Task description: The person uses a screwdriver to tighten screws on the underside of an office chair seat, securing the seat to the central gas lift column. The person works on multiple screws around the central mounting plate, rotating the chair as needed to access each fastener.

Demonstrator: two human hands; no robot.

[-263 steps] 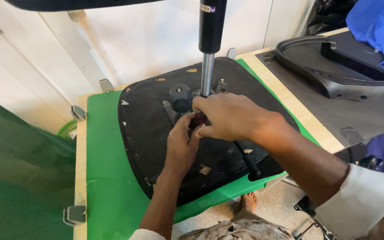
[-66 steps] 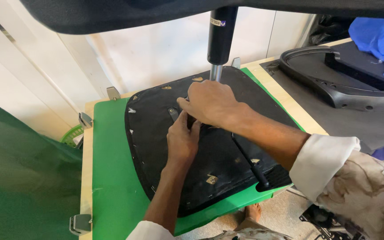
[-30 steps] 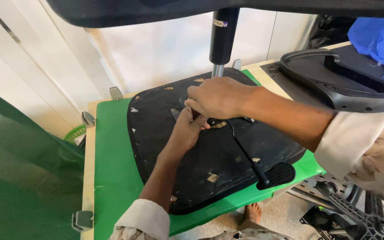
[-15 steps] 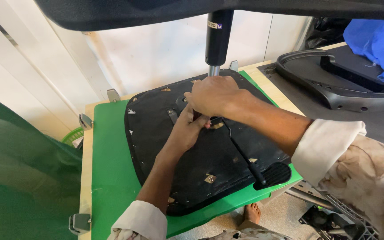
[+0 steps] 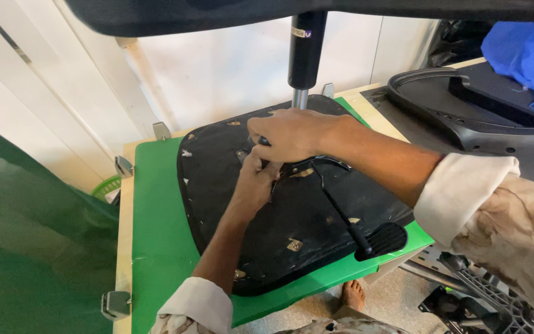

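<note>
- The black seat pan (image 5: 304,229) is lying upside down on the green mat (image 5: 155,235) of the bench (image 5: 124,216), and its place on the mat is the same as half a second ago.
- The metal mechanism (image 5: 298,168) at the middle of the seat pan is being worked on by both hands; the gas cylinder (image 5: 306,55) is rising from it toward the chair base above.
- The right hand (image 5: 291,133) is lying over the mechanism with fingers curled; it is clenched on a small part beneath, but I cannot tell which part.
- The left hand (image 5: 257,176) is pressing up from below against the same place, its fingers hidden under the right hand, so its grip is not clear.
- Compared with one second ago, both hands are staying at nearly the same spot; only the view is shifting a little, so the work on the mechanism seems to be continuing, not finished.
- The black lever (image 5: 347,219) is running from the mechanism to its paddle near the front edge, untouched.
- A black armrest frame (image 5: 465,114) is lying well apart, at the right.
</note>
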